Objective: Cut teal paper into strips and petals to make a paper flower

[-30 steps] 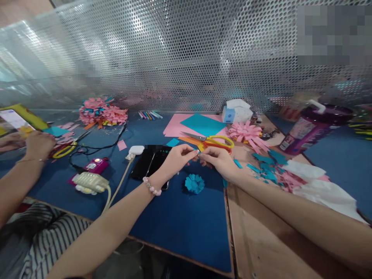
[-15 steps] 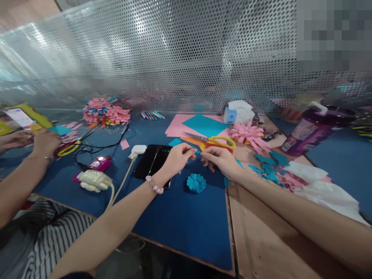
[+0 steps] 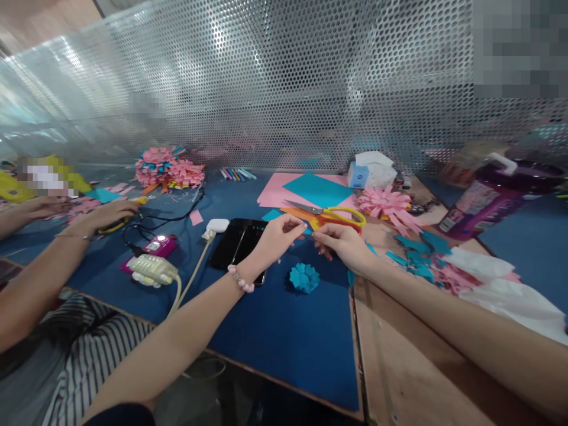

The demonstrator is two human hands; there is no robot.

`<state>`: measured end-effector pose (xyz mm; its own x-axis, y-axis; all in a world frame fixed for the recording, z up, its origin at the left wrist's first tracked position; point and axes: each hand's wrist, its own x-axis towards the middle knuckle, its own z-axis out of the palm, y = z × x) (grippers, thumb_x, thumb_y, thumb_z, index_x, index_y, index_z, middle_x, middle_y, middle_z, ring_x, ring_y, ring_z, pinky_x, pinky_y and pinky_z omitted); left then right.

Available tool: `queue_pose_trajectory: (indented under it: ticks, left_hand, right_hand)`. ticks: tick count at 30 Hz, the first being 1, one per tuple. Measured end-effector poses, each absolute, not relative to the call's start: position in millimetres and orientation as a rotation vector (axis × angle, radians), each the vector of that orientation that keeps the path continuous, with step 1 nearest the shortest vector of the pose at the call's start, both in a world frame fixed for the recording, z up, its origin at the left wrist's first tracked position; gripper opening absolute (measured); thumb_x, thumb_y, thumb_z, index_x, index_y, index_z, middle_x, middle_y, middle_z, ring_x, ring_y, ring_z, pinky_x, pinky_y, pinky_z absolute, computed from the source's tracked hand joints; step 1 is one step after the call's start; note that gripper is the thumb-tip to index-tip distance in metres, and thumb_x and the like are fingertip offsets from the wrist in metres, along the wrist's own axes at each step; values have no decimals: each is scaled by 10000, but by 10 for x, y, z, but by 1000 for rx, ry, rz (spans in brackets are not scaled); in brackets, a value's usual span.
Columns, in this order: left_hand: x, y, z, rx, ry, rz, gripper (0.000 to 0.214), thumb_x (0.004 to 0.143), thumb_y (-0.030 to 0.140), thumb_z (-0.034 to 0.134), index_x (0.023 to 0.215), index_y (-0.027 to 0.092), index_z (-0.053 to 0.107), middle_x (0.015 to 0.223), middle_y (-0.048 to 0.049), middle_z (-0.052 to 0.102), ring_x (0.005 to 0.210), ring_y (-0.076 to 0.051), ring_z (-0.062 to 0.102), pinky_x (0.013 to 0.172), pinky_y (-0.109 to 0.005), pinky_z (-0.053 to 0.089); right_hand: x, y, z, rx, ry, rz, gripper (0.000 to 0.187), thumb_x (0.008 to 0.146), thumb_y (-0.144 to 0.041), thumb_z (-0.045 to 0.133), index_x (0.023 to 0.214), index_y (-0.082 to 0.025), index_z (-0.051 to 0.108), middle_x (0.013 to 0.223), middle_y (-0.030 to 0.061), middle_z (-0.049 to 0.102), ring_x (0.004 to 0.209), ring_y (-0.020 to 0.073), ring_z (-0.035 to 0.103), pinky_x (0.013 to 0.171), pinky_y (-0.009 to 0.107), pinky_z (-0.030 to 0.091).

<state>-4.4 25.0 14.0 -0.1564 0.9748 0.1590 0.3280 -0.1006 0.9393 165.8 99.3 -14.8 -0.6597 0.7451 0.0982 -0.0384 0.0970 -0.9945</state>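
Observation:
My left hand (image 3: 281,236), with a pink bead bracelet at the wrist, is closed in a pinch, thumb against fingertips. Close to its right, my right hand (image 3: 341,244) pinches too. Whatever sits between the fingertips is too small to make out. Below the hands a blue paper flower (image 3: 304,278) rests on the blue tabletop (image 3: 284,349). Just beyond them lie scissors (image 3: 326,213) with yellow and orange handles, over orange paper. A black phone (image 3: 228,248) lies partly hidden under my left forearm.
Blue and pink sheets (image 3: 317,189) lie behind the scissors, beside a tissue pack (image 3: 373,170). A pink paper flower (image 3: 385,204), paper scraps (image 3: 417,254) and a purple bottle (image 3: 490,198) are at right. A co-worker's hand (image 3: 110,214) and a cabled purple device (image 3: 153,251) are at left.
The view has shifted slightly, so things sit a little further right. My hands keep nearly the same pinched pose. The co-worker's hand has moved right, towards the scissors at left.

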Motion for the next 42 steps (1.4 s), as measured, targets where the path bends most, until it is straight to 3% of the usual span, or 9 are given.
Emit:
queue_pose_trajectory:
  ticks: [7,13,16,20,33,42]
  left_hand:
    - [-54,249,134,1504,1488,1261,210,831,293,624,989,157,642,971,-78,689,825,-147,649,648,-250,514]
    - [-51,260,133,1494,1500,1261,147,815,247,619,923,156,659,927,-68,692,796,-133,633,649,-244,510]
    - [-47,260,128,1488,1486,1268,151,802,226,622,926,146,655,910,-68,690,779,-130,629,638,-241,504]
    - [-38,253,118,1480,1476,1258,162,802,230,615,933,142,656,922,-73,692,787,-133,634,638,-241,507]
    - [-25,259,120,1371,1428,1256,135,809,226,627,889,125,668,887,-86,692,777,-147,658,660,-269,545]
    - [-19,260,73,1362,1384,1278,112,817,215,626,871,130,675,897,-79,682,762,-135,657,691,-290,570]
  right_hand:
    - [1657,1002,-159,-658,-1772,1661,381,743,-508,711,749,-146,593,625,1,598,483,89,525,430,217,421]
    - [1647,918,-150,-651,-1903,1322,306,827,-424,637,1009,-183,588,823,30,626,601,129,586,514,273,499]
    - [1640,861,-135,-598,-2039,975,178,850,-350,611,946,-200,619,897,56,634,741,163,609,646,310,520]
    - [1637,830,-136,-569,-2102,734,106,872,-291,578,905,-213,641,892,60,652,789,183,614,692,328,510]
    - [1645,824,-154,-577,-2116,511,150,895,-267,550,917,-223,692,954,67,702,893,215,660,827,373,528]
    - [1642,827,-136,-576,-2120,486,161,903,-278,542,874,-224,691,905,66,693,858,211,650,798,364,530]
